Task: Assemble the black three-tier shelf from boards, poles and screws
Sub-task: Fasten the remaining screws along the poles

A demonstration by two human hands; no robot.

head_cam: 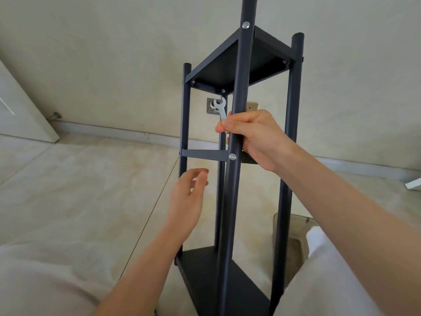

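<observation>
Black metal three-tier shelf [230,65] is standing; right hand [255,137] is gripping its near pole [237,110], pinching a small silver wrench [221,109]; left hand [189,199] is hovering, fingers loosely spread, holding nothing.

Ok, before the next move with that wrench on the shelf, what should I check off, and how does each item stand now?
1. Wrench in hand: ok, right hand pinches its handle.
2. Shelf steadied: ok, the same hand's fingers curl round the near pole.
3. Left hand free: ok, open and touching nothing.
4. Wrench seated on the nut under the top board: cannot tell, its head is just below.
5. Near pole's screws in place: ok, two heads show.
6. Screws tight: cannot tell.
</observation>
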